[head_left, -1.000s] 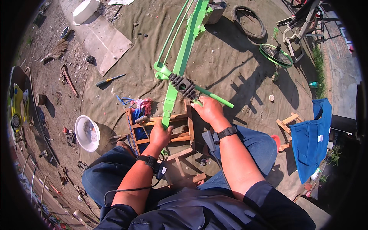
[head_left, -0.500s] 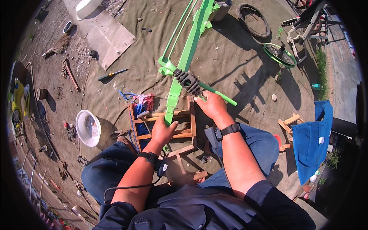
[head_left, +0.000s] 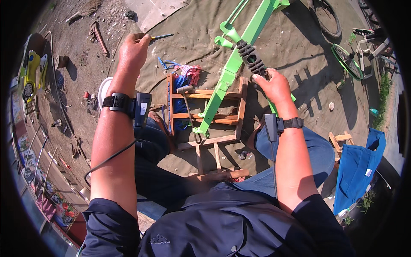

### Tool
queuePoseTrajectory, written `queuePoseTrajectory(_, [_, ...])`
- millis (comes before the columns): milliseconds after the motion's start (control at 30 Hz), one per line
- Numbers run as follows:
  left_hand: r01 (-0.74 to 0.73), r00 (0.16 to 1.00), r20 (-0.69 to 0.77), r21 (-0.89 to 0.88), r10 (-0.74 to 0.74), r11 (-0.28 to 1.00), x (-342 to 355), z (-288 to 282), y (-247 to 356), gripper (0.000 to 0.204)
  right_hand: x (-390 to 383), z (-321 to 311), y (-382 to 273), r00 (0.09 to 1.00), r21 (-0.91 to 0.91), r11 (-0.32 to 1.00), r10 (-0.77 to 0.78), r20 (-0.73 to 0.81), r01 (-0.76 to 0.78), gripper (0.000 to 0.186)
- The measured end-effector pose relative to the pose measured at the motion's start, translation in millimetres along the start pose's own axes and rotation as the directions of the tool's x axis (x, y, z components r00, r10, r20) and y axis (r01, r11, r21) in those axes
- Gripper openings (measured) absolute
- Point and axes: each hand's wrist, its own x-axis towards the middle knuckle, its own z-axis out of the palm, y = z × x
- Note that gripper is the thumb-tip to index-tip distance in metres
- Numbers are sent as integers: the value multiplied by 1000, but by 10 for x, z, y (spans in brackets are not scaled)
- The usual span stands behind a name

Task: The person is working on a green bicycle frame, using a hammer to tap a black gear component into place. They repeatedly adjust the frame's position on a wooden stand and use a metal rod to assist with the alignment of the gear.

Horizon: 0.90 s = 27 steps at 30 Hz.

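One green frame [head_left: 233, 64], 1 black ribbed block [head_left: 257, 66], 1 screwdriver [head_left: 162, 37]. R hand [head_left: 274, 85] has thumb & fingers closed on lower end of black ribbed block, which sits at green frame's R side. L hand [head_left: 133, 49] is at screwdriver's handle end, fingers curled; handle hidden, so can't tell if it's gripped. Screwdriver's shank points R, upper L of view. Green frame slants over 1 wooden frame [head_left: 241, 107], low end above it; 1 hammer [head_left: 185, 89] there too. Labels: 1 white on L wrist unit [head_left: 140, 118], 1 white on blue cloth [head_left: 357, 167], text illegible. Also 1 pipe wrench [head_left: 99, 38], 1 black tyre [head_left: 317, 19], 1 green-rimmed wheel [head_left: 339, 55]. L forearm [head_left: 115, 150] partly blocks 1 white basin [head_left: 103, 89].
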Motion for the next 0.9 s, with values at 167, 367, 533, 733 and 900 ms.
queuePoseTrajectory(167, [-13,967,250,275,-58,961,60,-232,-118,25,16,1,-21,1000,40,999,2,13,-2,47])
queuePoseTrajectory(367, [-639,405,901,402,-156,656,-1208,1035,-783,29,44,-4,-72,997,272,962,10,79,-31,41])
queuePoseTrajectory(533, [-472,333,902,411,-274,780,-1535,1334,-1144,48,91,-236,-32,987,314,937,159,13,-155,42])
queuePoseTrajectory(733, [-254,363,821,542,-440,801,-1437,1470,-1314,51,253,-674,-412,977,775,615,211,18,-146,33])
queuePoseTrajectory(900, [-447,362,889,430,-281,784,-1454,1652,-2183,43,236,-947,-757,988,672,741,106,-112,-3,42])
